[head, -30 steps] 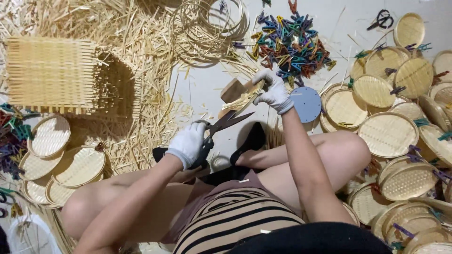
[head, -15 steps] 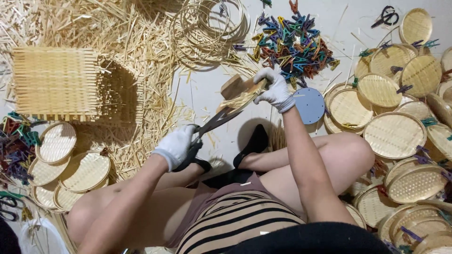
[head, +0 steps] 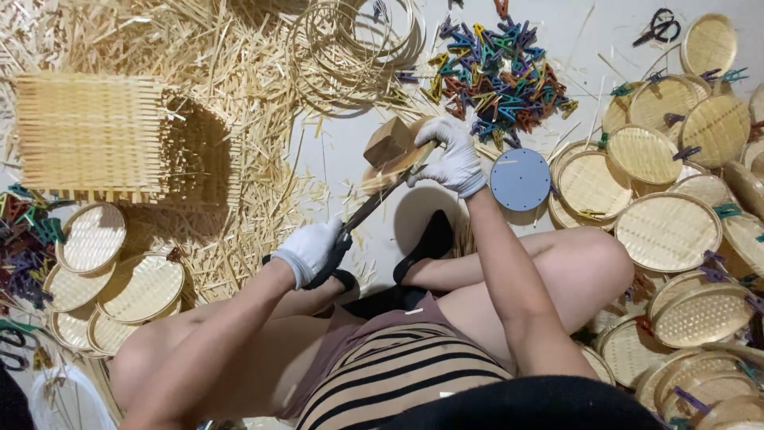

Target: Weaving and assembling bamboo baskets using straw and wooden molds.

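Two gloved hands, left (head: 309,249) and right (head: 452,156). Two pairs of scissors: one held (head: 362,219), one far right (head: 657,26). One blue disc (head: 520,179). One square woven mat (head: 89,135), far left. One clip pile (head: 497,76).

No packages, labels, signs or screens were visible anywhere in the view, whether near the fingers or farther off.

gloves (head: 310,248) white | disc (head: 520,179) grey-blue | clips (head: 497,76) multicoloured | trays (head: 667,231) pale straw | shirt (head: 398,382) black-tan striped
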